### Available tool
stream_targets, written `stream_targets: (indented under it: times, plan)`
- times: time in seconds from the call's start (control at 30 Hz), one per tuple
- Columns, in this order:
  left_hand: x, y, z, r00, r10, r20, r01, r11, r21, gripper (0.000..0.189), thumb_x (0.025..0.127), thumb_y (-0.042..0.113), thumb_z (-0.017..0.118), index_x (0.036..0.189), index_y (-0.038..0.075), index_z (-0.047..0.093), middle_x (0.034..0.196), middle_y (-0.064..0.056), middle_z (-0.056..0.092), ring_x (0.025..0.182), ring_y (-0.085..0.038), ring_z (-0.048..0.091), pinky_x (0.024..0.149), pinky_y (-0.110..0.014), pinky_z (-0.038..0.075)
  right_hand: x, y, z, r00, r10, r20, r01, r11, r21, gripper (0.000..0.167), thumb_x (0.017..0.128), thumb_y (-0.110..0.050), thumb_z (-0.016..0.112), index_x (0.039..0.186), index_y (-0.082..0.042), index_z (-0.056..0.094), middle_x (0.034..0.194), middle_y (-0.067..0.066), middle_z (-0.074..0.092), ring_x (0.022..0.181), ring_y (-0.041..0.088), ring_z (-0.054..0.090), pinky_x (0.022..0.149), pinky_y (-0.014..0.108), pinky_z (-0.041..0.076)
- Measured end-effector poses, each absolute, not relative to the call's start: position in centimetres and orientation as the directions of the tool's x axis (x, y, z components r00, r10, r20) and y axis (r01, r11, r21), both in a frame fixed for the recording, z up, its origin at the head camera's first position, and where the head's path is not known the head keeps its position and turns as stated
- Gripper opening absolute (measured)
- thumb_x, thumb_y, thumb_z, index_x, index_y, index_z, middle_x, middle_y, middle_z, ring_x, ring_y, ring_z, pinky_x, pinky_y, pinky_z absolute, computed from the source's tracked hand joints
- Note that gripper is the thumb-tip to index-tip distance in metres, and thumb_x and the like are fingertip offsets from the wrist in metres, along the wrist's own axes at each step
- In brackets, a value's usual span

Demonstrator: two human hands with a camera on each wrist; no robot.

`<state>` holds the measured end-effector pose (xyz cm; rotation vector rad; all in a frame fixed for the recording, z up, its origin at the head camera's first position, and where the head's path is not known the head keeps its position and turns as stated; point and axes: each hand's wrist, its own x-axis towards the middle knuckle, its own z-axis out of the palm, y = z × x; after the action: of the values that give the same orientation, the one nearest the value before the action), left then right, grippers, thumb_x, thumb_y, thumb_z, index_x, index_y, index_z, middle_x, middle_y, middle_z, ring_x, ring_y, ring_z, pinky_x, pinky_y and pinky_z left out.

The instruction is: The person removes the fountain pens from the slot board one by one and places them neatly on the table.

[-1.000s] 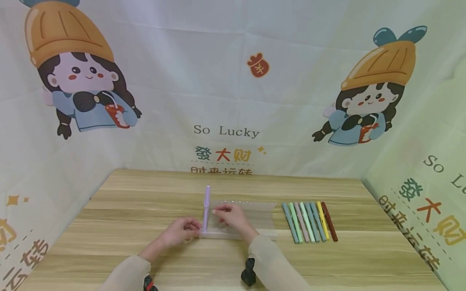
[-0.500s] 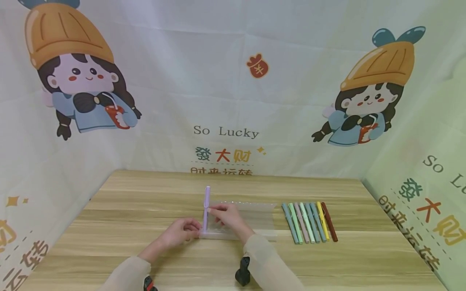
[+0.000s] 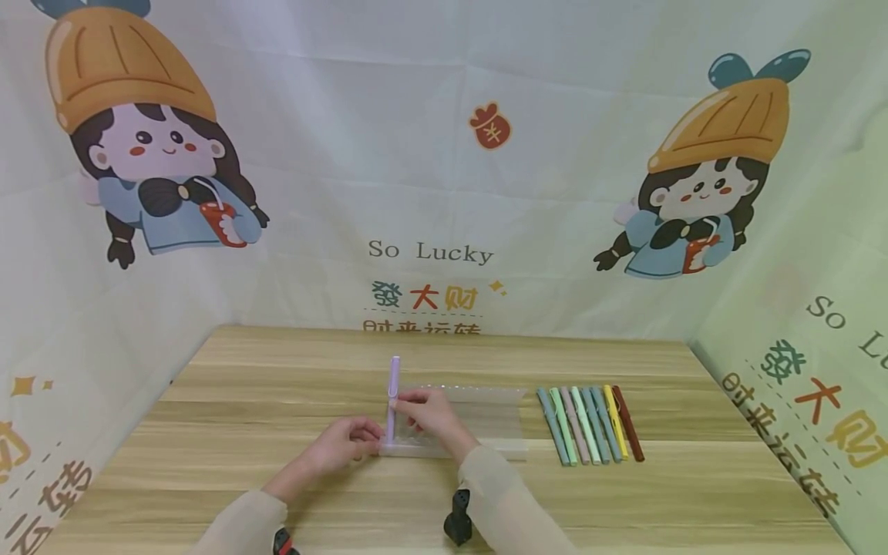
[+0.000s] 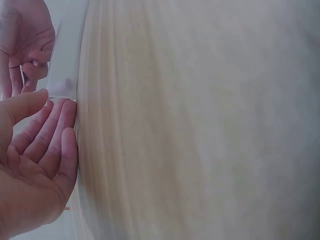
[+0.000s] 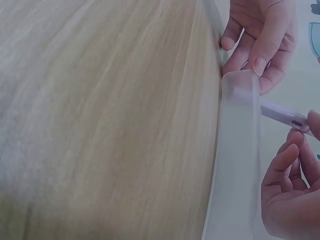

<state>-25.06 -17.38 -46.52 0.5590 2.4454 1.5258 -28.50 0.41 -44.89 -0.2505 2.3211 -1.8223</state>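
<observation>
A translucent plastic tray (image 3: 486, 420) lies on the table, its whitish front wall (image 5: 234, 160) seen close up in the right wrist view. At the tray's left end a lavender pen (image 3: 394, 378) points away from me, its lower end behind that front wall and its capped end reaching past the tray's far edge. My right hand (image 3: 437, 416) pinches the pen below the clip between thumb and forefinger. My left hand (image 3: 343, 441) holds the tray's near left corner, thumb (image 5: 262, 57) at the top edge and fingers (image 4: 50, 135) against the end.
To the right of the tray several capped pens (image 3: 590, 424) in grey-blue, green, mauve, yellow and dark red lie side by side. The wooden table (image 3: 694, 493) ends at a printed cloth backdrop (image 3: 430, 193) behind and at both sides.
My right hand has moved left from over the tray to the lavender pen and now pinches it. The left hand stays at the tray's corner.
</observation>
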Motion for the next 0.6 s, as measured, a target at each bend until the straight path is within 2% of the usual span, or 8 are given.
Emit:
stream_targets:
  times: [0.17, 0.43, 0.6]
  plan:
    - [-25.02, -17.39, -46.46, -0.906, 0.422, 0.026, 0.207, 0.389, 0.898, 0.016, 0.083, 0.005, 0.058, 0.095, -0.006, 0.057, 0.083, -0.008, 0.059, 0.076, -0.018, 0.054, 0.06, -0.031, 0.046, -28.49, 0.21, -44.87, -0.97, -0.241, -0.034, -0.027, 0.245, -0.969, 0.022, 0.079, -0.016, 0.065, 0.093, 0.001, 0.065, 0.072, 0.008, 0.058, 0.054, 0.01, 0.046, 0.045, 0.021, 0.039]
    - [-25.06, -17.41, -46.51, -0.903, 0.428, 0.031, 0.215, 0.389, 0.896, 0.015, 0.083, 0.004, 0.058, 0.094, -0.006, 0.057, 0.082, -0.008, 0.059, 0.076, -0.019, 0.054, 0.059, -0.03, 0.046, -28.32, 0.2, -44.72, -0.968, -0.25, -0.023, -0.037, 0.233, -0.972, 0.022, 0.08, -0.015, 0.065, 0.094, 0.003, 0.064, 0.074, 0.012, 0.059, 0.055, 0.011, 0.046, 0.046, 0.021, 0.039]
    - [-25.03, -17.41, -46.48, -0.904, 0.426, 0.032, 0.213, 0.385, 0.898, 0.016, 0.083, 0.005, 0.058, 0.094, -0.006, 0.057, 0.082, -0.007, 0.059, 0.076, -0.018, 0.054, 0.06, -0.031, 0.047, -28.34, 0.31, -44.9, -0.967, -0.253, 0.004, -0.057, 0.201, -0.978, 0.022, 0.08, -0.014, 0.065, 0.094, 0.004, 0.064, 0.071, 0.004, 0.058, 0.056, 0.011, 0.046, 0.046, 0.021, 0.039]
